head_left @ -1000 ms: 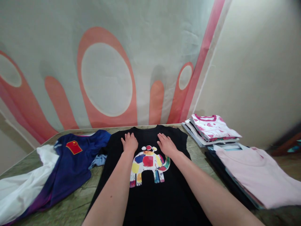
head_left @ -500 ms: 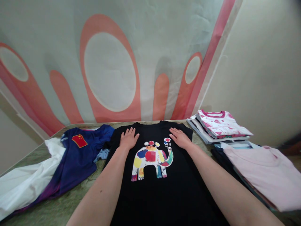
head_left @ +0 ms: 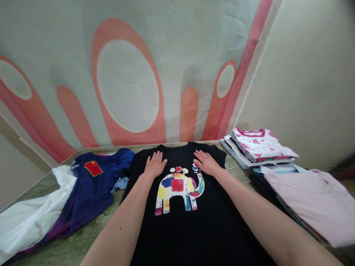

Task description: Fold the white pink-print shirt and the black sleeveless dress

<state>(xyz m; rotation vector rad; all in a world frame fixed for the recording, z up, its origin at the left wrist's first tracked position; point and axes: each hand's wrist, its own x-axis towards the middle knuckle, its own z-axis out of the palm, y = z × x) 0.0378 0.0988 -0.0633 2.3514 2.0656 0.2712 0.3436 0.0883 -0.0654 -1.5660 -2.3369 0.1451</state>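
A black T-shirt (head_left: 177,236) lies spread out in front of me, its neckline toward the wall. A colourful patchwork elephant print (head_left: 177,184) decorates its chest. On the upper left of the shirt rests my left hand (head_left: 155,164), flat with the fingers apart. My right hand (head_left: 206,162) lies flat on the upper right, fingers stretched out over the flowers at the tip of the elephant's trunk. Neither hand grips the cloth. The shirt's lower hem is out of view.
A dark blue shirt (head_left: 91,195) with a red flag patch and a white garment (head_left: 33,218) lie loose at left. At right are a folded stack topped by a pink-and-white shirt (head_left: 263,144) and another topped by a pale pink shirt (head_left: 313,199). A painted wall (head_left: 172,55) stands behind.
Both hands have slid a little inward across the black T-shirt, the right one more plainly, now covering part of the printed flowers. The camera has shifted slightly.
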